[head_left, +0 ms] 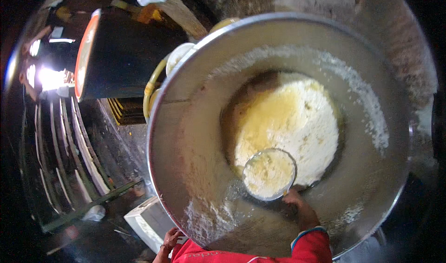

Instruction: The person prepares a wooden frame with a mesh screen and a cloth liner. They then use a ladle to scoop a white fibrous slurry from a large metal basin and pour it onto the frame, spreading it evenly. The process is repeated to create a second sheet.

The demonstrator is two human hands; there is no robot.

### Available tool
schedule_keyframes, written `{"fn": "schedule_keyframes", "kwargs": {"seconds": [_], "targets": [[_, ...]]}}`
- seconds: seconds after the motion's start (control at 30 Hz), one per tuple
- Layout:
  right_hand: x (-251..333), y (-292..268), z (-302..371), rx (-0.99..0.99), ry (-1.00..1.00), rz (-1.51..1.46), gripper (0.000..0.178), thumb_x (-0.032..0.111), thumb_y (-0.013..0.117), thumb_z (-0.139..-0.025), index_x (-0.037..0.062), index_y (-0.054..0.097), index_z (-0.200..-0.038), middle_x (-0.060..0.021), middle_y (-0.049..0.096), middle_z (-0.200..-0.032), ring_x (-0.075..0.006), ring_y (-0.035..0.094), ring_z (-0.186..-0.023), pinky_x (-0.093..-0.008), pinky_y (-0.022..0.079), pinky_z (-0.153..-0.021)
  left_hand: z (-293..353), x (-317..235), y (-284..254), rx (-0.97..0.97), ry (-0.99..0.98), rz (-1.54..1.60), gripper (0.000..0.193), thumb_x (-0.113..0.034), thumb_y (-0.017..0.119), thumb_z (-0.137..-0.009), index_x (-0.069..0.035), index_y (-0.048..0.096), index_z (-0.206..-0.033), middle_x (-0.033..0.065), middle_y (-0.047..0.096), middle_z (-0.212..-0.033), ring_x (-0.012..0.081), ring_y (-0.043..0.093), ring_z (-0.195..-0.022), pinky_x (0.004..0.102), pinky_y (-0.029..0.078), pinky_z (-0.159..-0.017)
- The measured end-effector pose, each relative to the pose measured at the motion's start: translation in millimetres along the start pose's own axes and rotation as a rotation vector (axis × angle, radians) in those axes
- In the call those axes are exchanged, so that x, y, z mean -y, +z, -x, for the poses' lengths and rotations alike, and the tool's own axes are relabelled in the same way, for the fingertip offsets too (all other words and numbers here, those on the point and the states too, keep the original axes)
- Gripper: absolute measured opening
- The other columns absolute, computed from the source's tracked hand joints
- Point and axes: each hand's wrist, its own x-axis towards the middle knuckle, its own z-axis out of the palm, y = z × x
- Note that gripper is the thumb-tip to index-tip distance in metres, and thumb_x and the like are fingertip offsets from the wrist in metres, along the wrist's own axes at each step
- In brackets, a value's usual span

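A huge metal mixing bowl [181,137] takes up the middle and right of the view. At its bottom lies a mound of white flour-like powder [320,133], with a wet yellowish patch [272,116] on its left part. Inside, my right hand [297,205] grips a round, thin-rimmed bowl [278,198] by its near right edge. This small bowl is filled with pale, yellow-tinged powder and sits low against the mound. My left hand [171,239] is outside, by the big bowl's near left rim; its fingers look bent, but they are small and partly hidden.
White powder [211,219] streaks the big bowl's inner wall. A white box [146,221] stands at the near left. Farther left are slatted bars [83,146] and a dark drum-like thing with an orange rim [87,56]. A yellow curved handle [149,93] adjoins the bowl's left side.
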Motion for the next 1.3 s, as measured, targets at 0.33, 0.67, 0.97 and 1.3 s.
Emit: {"fn": "schedule_keyframes", "kwargs": {"seconds": [0.33, 0.67, 0.97, 1.3], "targets": [[195.8, 18.4, 179.8, -0.173, 0.156, 0.377, 0.007, 0.001, 0.058, -0.075, 0.0022, 0.052, -0.072, -0.0063, 0.054, -0.056, -0.0169, 0.052, -0.044, -0.0313, 0.044, -0.04, -76.7, 126.5, -21.4, -0.017, 0.302, 0.416, 0.046, -0.03, 0.069, -0.08, -0.001, 0.056, -0.114, 0.0098, 0.062, -0.098, 0.0162, 0.062, -0.081, 0.0282, 0.049, -0.068], [510.8, 247.9, 369.6, -0.223, 0.193, 0.719, 0.013, 0.013, 0.059, -0.085, 0.0072, 0.054, -0.096, 0.0011, 0.049, -0.059, -0.0124, 0.048, -0.043, -0.026, 0.038, -0.036, -88.7, 296.6, -32.9, -0.449, 0.417, 0.505, 0.052, -0.034, 0.078, -0.067, -0.003, 0.059, -0.105, 0.0152, 0.062, -0.095, 0.0275, 0.06, -0.09, 0.0352, 0.048, -0.082], [503.7, 528.6, 247.8, 0.29, 0.252, 0.702, 0.011, 0.019, 0.057, -0.088, 0.0137, 0.05, -0.081, 0.0039, 0.043, -0.058, -0.0067, 0.039, -0.045, -0.0237, 0.03, -0.038, -112.7, 506.6, 6.7, -0.789, -0.248, 1.01, 0.066, -0.034, 0.087, -0.05, -0.003, 0.058, -0.1, 0.0164, 0.05, -0.114, 0.0341, 0.051, -0.107, 0.038, 0.043, -0.094], [310.6, 870.4, 51.3, 0.718, 0.364, 0.763, 0.014, 0.015, 0.052, -0.09, 0.0054, 0.049, -0.08, 0.0019, 0.04, -0.055, -0.0092, 0.039, -0.041, -0.0249, 0.034, -0.039, -87.8, 604.1, -59.9, -0.387, -0.008, 2.366, 0.055, -0.022, 0.083, -0.064, -0.007, 0.053, -0.107, 0.0097, 0.06, -0.106, 0.0271, 0.061, -0.094, 0.045, 0.053, -0.074]]}}
